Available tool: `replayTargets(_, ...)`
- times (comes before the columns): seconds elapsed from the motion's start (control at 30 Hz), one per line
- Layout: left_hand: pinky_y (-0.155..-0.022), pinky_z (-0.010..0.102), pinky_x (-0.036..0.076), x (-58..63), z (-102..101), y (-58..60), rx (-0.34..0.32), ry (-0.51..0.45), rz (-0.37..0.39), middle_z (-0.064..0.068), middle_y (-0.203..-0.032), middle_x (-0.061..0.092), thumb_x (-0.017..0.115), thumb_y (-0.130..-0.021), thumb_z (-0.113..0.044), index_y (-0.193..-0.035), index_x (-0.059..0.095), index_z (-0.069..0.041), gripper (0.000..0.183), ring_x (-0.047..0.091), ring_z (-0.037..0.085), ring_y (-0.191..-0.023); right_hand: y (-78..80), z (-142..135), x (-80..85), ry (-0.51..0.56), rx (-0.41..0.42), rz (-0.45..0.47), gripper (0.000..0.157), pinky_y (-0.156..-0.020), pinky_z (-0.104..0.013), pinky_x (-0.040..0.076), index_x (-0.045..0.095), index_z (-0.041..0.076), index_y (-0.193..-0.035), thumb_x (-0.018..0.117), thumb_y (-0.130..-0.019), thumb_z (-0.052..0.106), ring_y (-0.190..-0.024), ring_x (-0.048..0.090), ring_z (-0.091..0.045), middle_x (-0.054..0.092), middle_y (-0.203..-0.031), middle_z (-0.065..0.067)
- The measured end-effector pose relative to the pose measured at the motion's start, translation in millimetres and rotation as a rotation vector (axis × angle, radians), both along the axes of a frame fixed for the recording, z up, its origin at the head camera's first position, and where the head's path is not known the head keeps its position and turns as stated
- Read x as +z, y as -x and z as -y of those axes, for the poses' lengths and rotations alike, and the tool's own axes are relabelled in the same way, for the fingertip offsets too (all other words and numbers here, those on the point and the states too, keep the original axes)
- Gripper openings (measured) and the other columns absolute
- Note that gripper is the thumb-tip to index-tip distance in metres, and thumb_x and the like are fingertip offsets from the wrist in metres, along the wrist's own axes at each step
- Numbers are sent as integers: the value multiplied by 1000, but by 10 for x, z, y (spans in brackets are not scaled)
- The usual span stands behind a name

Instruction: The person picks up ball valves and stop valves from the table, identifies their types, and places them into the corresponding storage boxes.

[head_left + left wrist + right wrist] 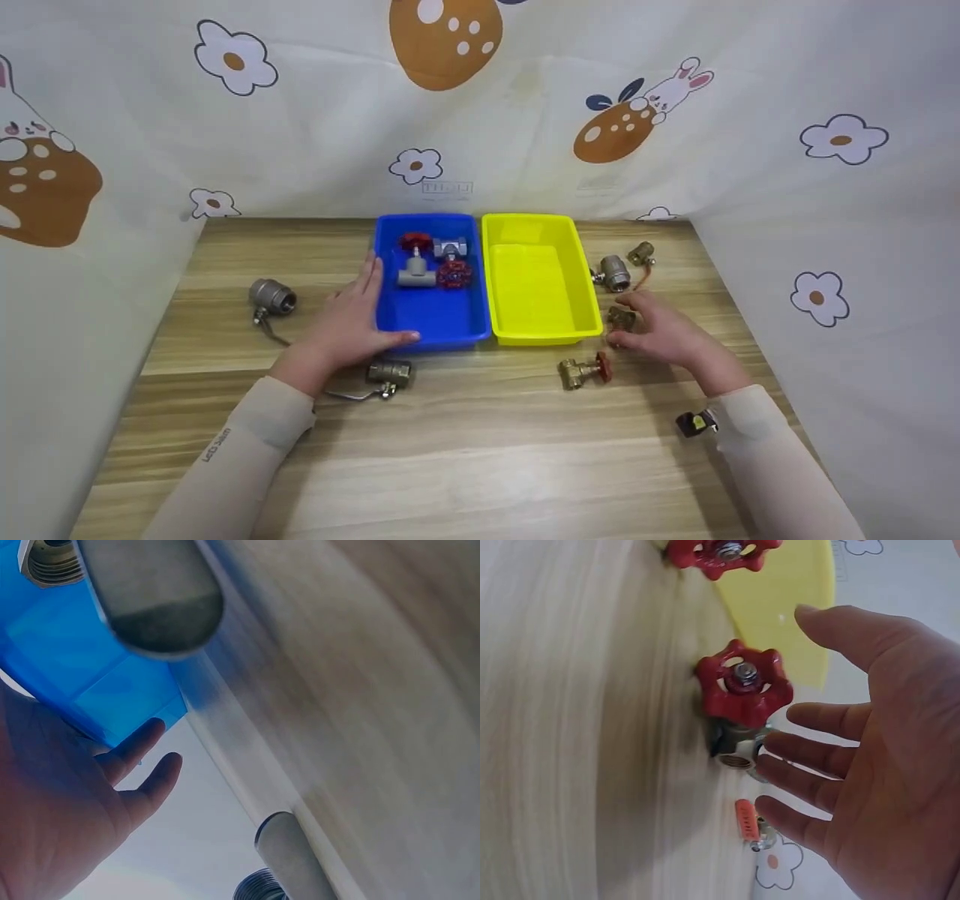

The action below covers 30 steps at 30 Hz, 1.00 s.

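Observation:
My left hand (341, 322) touches the left side of a blue tray (431, 319), its fingers along the wall and the thumb at the front rim. Inside that tray lie two valves with red handwheels (454, 274). On the right, my right hand (667, 334) reaches around a brass gate valve (621, 319), partly hidden by the fingers in the head view. The right wrist view shows this valve's red handwheel (744, 686) just beyond the spread, straight fingers, with a gap to the thumb. Neither hand grips anything.
A yellow tray (532, 292) stands against the blue one. Another brass valve with a red handwheel (574, 373) lies in front of it. Ball valves lie at right, a steel one (615, 273) and a brass one (641, 253). Two more (272, 297) (390, 373) are at left.

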<state>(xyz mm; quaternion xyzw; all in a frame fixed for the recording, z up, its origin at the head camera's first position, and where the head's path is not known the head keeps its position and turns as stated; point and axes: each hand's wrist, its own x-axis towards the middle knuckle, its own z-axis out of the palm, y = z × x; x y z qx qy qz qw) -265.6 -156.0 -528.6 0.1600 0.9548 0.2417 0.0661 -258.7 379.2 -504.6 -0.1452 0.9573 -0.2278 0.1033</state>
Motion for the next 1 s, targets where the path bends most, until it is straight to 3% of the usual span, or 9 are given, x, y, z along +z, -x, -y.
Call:
replayTargets(0.27, -126, 77, 23, -15, 1, 4, 5, 10, -4, 16, -185, -7, 72, -88, -85, -177, -4, -7, 141, 25, 58, -161, 53, -34, -127, -70, 31, -52, 84, -117, -74, 42, 50, 1, -161, 88, -95, 36, -144, 51, -59, 40, -167, -34)
replayTargets(0.5, -126, 77, 22, -31, -4, 19, -1, -10, -2, 17, -185, -8, 74, -88, -82, -177, -2, -5, 140, 25, 60, -160, 99, -71, -224, -116, 79, -122, 81, -115, -69, 47, 56, 2, -156, 88, -92, 41, -137, 59, -53, 53, -158, -29)
replayTargets(0.67, -126, 77, 23, -28, -3, 24, 2, -11, 2, 17, -185, -7, 74, -88, -82, -177, -3, -7, 140, 25, 58, -161, 130, -89, -273, -120, 91, -138, 80, -118, -69, 45, 56, 4, -156, 87, -91, 41, -141, 56, -52, 52, -160, -27)
replayTargets(1.0, -124, 79, 23, -15, 5, 9, 7, -13, 10, 15, -185, -9, 74, -87, -84, -177, -5, -9, 142, 24, 58, -161, 161, -91, -295, -135, 87, -97, 81, -118, -70, 45, 57, 5, -152, 87, -91, 49, -140, 56, -50, 52, -159, -24)
